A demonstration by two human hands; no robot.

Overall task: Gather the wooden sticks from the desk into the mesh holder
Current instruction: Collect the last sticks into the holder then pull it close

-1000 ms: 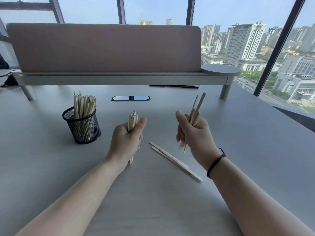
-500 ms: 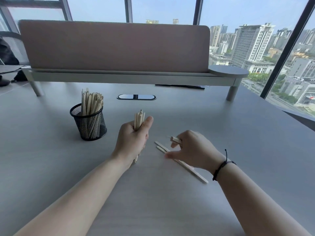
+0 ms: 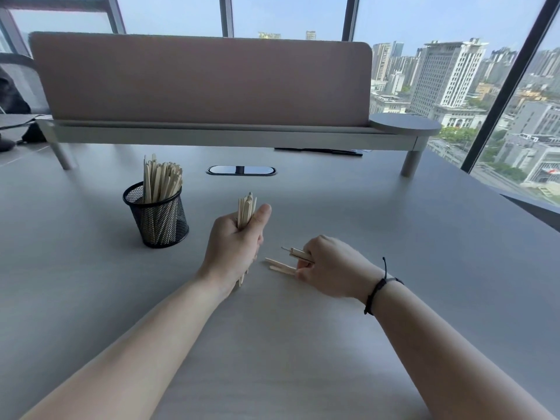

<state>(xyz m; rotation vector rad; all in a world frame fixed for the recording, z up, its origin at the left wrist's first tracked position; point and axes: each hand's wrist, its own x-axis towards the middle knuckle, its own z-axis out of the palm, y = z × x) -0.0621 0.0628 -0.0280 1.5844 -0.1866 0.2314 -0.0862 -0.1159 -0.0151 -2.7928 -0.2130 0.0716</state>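
Already both hands are loaded: the left hand (image 3: 235, 241) clutches an upright bundle (image 3: 246, 209); the right hand's (image 3: 330, 268) full grip, reaching for loose sticks (image 3: 280, 266) at center frame, may spill its own sticks (image 3: 298, 254).

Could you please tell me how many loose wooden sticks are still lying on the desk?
2, side by side on the desk, at the right hand's fingertips: one, the other. The hand may hide more.

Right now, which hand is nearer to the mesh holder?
Left. The left hand, gripping a bundle of sticks, is just right of the holder. The right hand is farther right, by the sticks on the desk.
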